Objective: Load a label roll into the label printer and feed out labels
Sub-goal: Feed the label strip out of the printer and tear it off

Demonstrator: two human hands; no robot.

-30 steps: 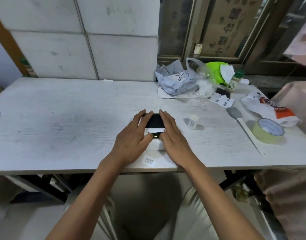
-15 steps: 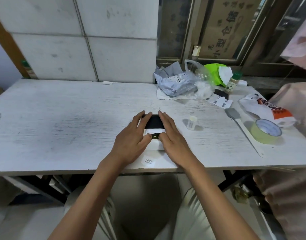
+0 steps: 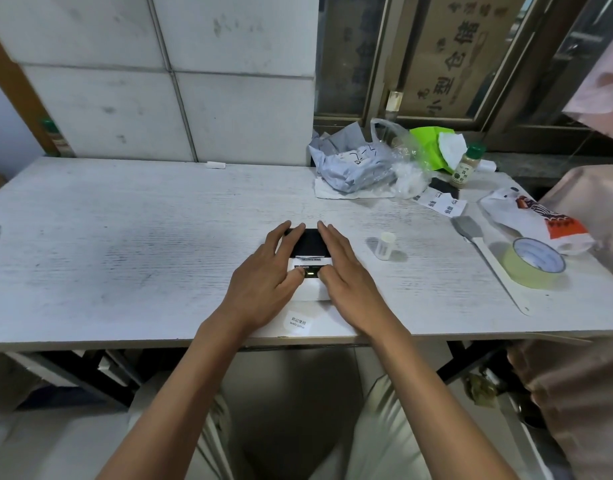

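Note:
A small label printer with a black lid and a white front lies on the white table near its front edge. A green light glows on its front panel, and a thin white strip shows at the seam between lid and front. My left hand rests flat along the printer's left side, thumb at the panel. My right hand lies along the right side, thumb by the light. A white printed label reading "welcome" lies on the table in front of the printer. The label roll is hidden.
A small white vial stands right of the printer. Farther right lie a spatula, a tape roll and a snack bag. Crumpled bags and a spice bottle sit at the back right.
Both hands stay on the printer's sides; only the head camera has shifted slightly.

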